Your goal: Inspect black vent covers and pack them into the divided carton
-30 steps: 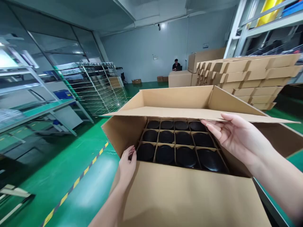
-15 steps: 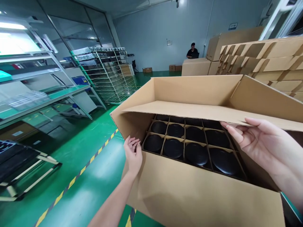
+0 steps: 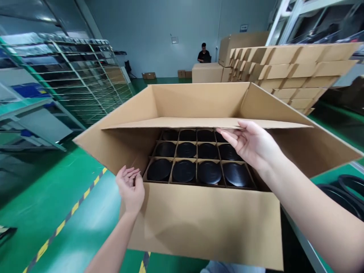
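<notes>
A large open cardboard box [image 3: 204,223] stands in front of me with its flaps spread. Inside it, cardboard dividers separate several rows of round black lids [image 3: 184,171]. Over the back rows slants a flat cardboard sheet [image 3: 176,123], its front edge raised. My right hand [image 3: 244,141] grips that edge toward the right, thumb above and fingers below. At the box's left front corner is my left hand [image 3: 131,189], palm up with loosely bent fingers and the thumb apart, against the left flap and holding nothing visible.
Stacks of folded cardboard [image 3: 295,68] rise behind on the right. A wire rack [image 3: 82,76] and a workbench [image 3: 31,110] stand at left. Black coiled items [image 3: 341,197] lie at right. A person [image 3: 204,55] is at the far wall. Yellow-black tape [image 3: 68,216] marks the floor.
My view has swung right, so the box appears farther left and squarer to me. The right hand still holds the sheet's edge; the left hand stays at the box's corner.
</notes>
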Tool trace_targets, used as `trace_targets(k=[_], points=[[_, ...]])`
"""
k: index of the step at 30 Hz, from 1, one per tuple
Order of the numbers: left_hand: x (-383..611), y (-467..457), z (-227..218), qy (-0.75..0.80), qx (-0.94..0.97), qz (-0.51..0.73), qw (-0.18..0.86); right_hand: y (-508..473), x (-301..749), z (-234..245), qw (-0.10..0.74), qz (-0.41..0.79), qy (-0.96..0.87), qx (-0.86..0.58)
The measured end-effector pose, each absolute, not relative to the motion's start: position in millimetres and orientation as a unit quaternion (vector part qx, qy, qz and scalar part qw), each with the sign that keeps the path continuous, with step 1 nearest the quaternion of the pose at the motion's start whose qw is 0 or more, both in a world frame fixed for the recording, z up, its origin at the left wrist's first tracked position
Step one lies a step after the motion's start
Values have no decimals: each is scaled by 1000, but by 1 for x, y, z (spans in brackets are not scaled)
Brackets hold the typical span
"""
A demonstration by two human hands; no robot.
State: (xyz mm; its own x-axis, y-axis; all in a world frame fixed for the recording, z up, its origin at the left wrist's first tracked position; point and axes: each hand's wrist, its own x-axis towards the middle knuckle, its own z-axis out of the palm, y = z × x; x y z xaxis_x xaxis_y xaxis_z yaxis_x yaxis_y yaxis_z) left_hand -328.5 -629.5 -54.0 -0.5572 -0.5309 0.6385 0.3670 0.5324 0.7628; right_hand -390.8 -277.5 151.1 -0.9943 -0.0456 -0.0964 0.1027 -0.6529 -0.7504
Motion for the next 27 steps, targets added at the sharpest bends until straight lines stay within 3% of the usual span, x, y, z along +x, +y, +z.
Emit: trace_targets(k=[27], points=[[-329,-631,-58,-745,53,-482,457,-276,-383,141,59,-904,421,36]])
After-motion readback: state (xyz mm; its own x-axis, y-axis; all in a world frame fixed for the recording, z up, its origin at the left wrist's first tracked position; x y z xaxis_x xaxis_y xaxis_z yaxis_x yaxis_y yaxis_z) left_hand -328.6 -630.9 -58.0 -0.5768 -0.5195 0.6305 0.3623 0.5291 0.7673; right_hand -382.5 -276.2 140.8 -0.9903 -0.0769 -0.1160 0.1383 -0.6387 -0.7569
